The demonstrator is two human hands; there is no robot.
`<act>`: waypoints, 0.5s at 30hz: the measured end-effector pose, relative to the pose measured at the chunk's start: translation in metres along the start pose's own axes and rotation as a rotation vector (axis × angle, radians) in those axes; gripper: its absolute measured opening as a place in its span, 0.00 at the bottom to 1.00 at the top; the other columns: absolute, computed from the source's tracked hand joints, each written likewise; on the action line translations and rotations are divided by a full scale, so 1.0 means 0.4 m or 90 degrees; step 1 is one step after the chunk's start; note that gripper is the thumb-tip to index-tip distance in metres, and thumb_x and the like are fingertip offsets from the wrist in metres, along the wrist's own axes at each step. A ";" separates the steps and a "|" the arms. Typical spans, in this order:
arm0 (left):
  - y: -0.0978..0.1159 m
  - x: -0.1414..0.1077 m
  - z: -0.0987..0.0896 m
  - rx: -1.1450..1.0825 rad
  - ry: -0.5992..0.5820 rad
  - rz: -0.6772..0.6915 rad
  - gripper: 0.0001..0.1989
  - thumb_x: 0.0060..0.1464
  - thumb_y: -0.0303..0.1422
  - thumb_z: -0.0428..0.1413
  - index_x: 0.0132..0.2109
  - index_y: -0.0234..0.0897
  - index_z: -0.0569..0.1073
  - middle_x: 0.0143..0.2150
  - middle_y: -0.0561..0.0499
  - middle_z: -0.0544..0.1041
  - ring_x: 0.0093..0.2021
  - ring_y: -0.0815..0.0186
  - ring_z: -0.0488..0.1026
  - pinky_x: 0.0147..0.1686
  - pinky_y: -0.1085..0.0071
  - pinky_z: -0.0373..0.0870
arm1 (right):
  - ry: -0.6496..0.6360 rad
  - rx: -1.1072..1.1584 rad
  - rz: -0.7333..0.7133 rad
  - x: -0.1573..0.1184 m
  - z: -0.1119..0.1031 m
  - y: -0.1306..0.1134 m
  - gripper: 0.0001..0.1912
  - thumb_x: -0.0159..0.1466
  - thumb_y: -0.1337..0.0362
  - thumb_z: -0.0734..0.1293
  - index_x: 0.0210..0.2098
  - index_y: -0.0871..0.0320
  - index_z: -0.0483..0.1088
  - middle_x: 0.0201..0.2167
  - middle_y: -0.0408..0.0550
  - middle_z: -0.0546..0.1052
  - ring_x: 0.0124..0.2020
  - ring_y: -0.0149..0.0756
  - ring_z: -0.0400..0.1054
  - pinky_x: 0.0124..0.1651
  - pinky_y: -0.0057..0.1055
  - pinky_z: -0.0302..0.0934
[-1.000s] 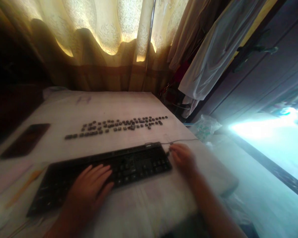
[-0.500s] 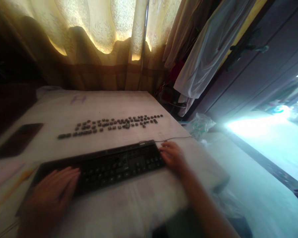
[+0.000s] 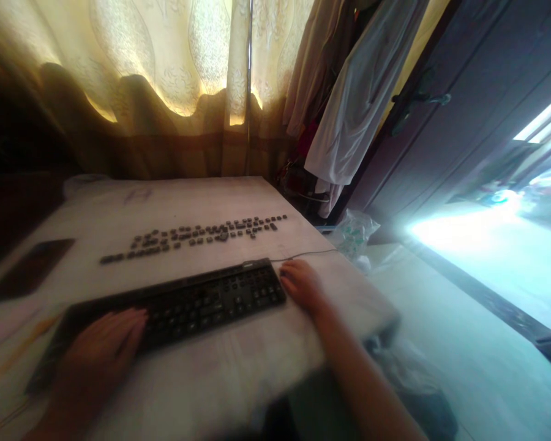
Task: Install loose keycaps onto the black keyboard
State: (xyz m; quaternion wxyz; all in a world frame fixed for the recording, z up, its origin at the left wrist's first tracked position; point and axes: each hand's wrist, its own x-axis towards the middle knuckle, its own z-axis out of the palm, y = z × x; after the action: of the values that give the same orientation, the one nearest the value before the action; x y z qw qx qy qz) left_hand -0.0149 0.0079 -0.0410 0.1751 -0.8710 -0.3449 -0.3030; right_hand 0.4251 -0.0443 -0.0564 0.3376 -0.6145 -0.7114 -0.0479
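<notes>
Seeing a black keyboard (image 3: pixel 220 297) set at a slant across the bench (image 3: pixel 202 196), with loose dark keycaps (image 3: pixel 223 236) in rough rows just behind. Would worry about those rows first. Push the keyboard back a little too far and risk scattering the keycaps or muddling the order.

Got the left hand (image 3: pixel 98 346) laid flat over the keyboard's left part, grip open, with nothing visibly pinched. Could press too hard there on one side and swing the far end round into the rows.

Got the right hand (image 3: pixel 302 282) at the keyboard's right end, fingers bent. Can't tell about the grip on that side: maybe pinching something small and dark, maybe just touching the edge. If holding a small piece, could easily drop it from a weak pinch and lose it over the bench's right side.

Also watch the thin cable (image 3: pixel 311 253) running past those fingertips towards the bench's edge. Might snag it with a sideways sweep and tug the keyboard askew.

Over on the left, wouldn't forget the orange strip (image 3: pixel 39 331) near the keyboard. Could nudge it with a careless elbow or wrist. Too blurry to identify, tbh.
</notes>
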 end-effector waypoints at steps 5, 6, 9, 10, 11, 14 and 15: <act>-0.002 -0.009 0.002 0.014 0.006 0.010 0.20 0.67 0.42 0.44 0.44 0.37 0.77 0.41 0.46 0.84 0.41 0.58 0.80 0.52 0.58 0.72 | 0.038 0.001 0.007 0.002 0.003 0.002 0.11 0.58 0.72 0.66 0.39 0.56 0.76 0.39 0.52 0.79 0.42 0.43 0.71 0.46 0.40 0.67; -0.004 -0.012 0.003 0.016 0.010 0.018 0.19 0.67 0.42 0.44 0.45 0.37 0.77 0.41 0.46 0.84 0.41 0.58 0.80 0.52 0.59 0.72 | 0.054 0.001 0.010 0.002 0.004 0.003 0.11 0.59 0.72 0.66 0.40 0.56 0.76 0.38 0.52 0.79 0.41 0.43 0.71 0.46 0.40 0.67; -0.014 -0.023 0.009 0.015 0.022 0.030 0.18 0.66 0.41 0.45 0.46 0.37 0.76 0.41 0.46 0.84 0.40 0.57 0.80 0.51 0.59 0.72 | 0.115 0.013 0.021 -0.001 0.009 0.007 0.12 0.61 0.70 0.65 0.42 0.55 0.76 0.37 0.51 0.80 0.39 0.41 0.73 0.45 0.38 0.68; -0.017 -0.028 0.014 0.010 0.024 0.026 0.18 0.66 0.41 0.46 0.46 0.37 0.76 0.41 0.46 0.84 0.40 0.57 0.80 0.51 0.58 0.73 | 0.128 0.020 0.025 -0.002 0.011 0.007 0.12 0.61 0.70 0.65 0.43 0.55 0.76 0.37 0.51 0.80 0.39 0.41 0.73 0.44 0.37 0.69; -0.021 -0.035 0.019 0.004 0.023 0.018 0.17 0.65 0.41 0.46 0.46 0.38 0.76 0.41 0.46 0.84 0.40 0.56 0.80 0.50 0.58 0.73 | 0.135 0.027 0.030 -0.004 0.012 0.007 0.12 0.61 0.69 0.65 0.43 0.55 0.76 0.37 0.51 0.80 0.39 0.41 0.73 0.44 0.37 0.69; -0.034 -0.061 0.042 -0.033 0.013 -0.039 0.18 0.63 0.45 0.48 0.46 0.41 0.78 0.41 0.48 0.84 0.41 0.55 0.81 0.49 0.56 0.75 | 0.134 0.035 0.044 -0.005 0.013 0.003 0.11 0.62 0.68 0.65 0.43 0.55 0.76 0.37 0.52 0.80 0.40 0.41 0.74 0.44 0.38 0.70; -0.039 -0.071 0.050 -0.051 0.007 -0.069 0.18 0.62 0.46 0.48 0.45 0.43 0.78 0.42 0.50 0.84 0.41 0.55 0.81 0.49 0.56 0.75 | 0.136 0.034 0.048 -0.005 0.013 0.000 0.11 0.63 0.67 0.65 0.43 0.55 0.76 0.37 0.52 0.80 0.39 0.41 0.74 0.44 0.38 0.70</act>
State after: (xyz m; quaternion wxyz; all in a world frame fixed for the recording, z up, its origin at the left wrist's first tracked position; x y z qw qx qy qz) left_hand -0.0342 0.0150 -0.0728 0.1258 -0.8555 -0.3783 -0.3305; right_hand 0.4230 -0.0436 -0.0616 0.4295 -0.6232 -0.6485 -0.0813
